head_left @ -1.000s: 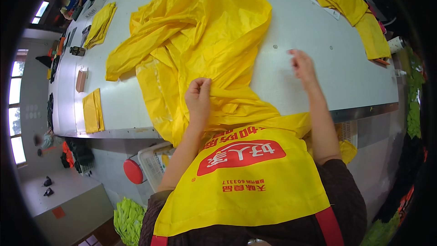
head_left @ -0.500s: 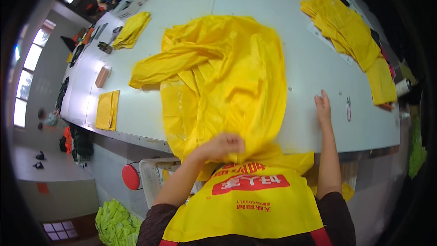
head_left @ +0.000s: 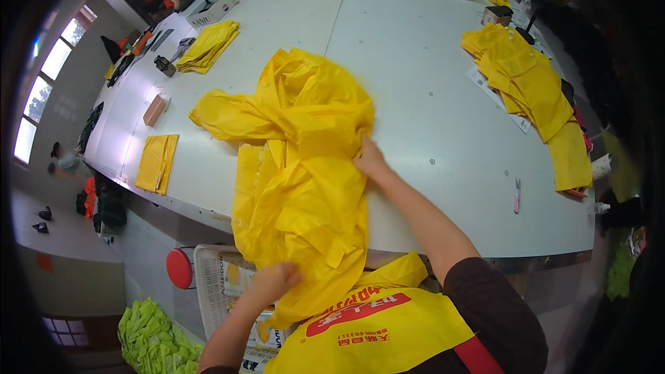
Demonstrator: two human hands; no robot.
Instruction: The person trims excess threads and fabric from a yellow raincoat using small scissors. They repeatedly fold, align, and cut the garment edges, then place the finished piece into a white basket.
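Observation:
A crumpled yellow plastic-like garment (head_left: 305, 187) with a sleeve pointing left lies on the pale worktable in front of me. Its near end hangs over the front edge. My right hand (head_left: 370, 159) is closed on the garment's right edge, with the fingertips hidden in a fold. Close to its lower left part is my left hand (head_left: 277, 281), with fingers smeared by motion, so whether they grip the material is unclear. I wear a yellow apron (head_left: 374, 329) with red straps, which touches the garment's hanging end.
Thread snips (head_left: 517, 196) lie on the table (head_left: 429, 221) at right, beside stacked yellow pieces (head_left: 526, 90). Left are folded yellow pieces (head_left: 158, 163) and a small brown block (head_left: 155, 109). A white basket (head_left: 208, 284) and red stool (head_left: 179, 268) stand below the edge.
My right hand has moved left from above the table onto the garment. The garment's right side is gathered leftward into a narrower heap. My left hand has moved lower and to the left.

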